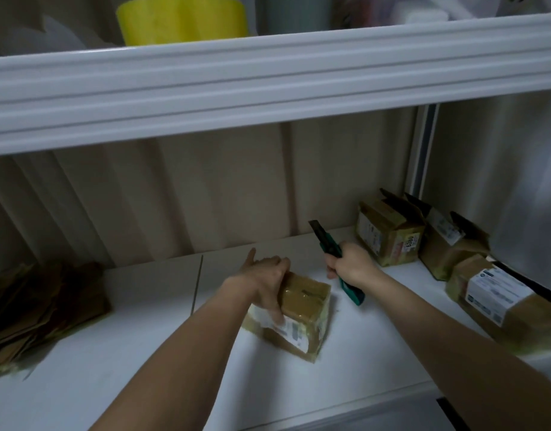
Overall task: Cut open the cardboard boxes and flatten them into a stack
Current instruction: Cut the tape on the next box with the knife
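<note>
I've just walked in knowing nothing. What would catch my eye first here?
Centre stage, the left hand steadies a taped box on the white shelf, while the right hand grips a green knife, blade up. More boxes wait at right; flattened cardboard lies at left.

- Centre box [302, 309]: brown cardboard, glossy tape, paper label.
- Shelf [112, 368]: smooth white, matt.
- Knife [331, 247]: green plastic handle, dark blade.
- Stack, left of frame [41, 309]: matt flattened cardboard.
</note>
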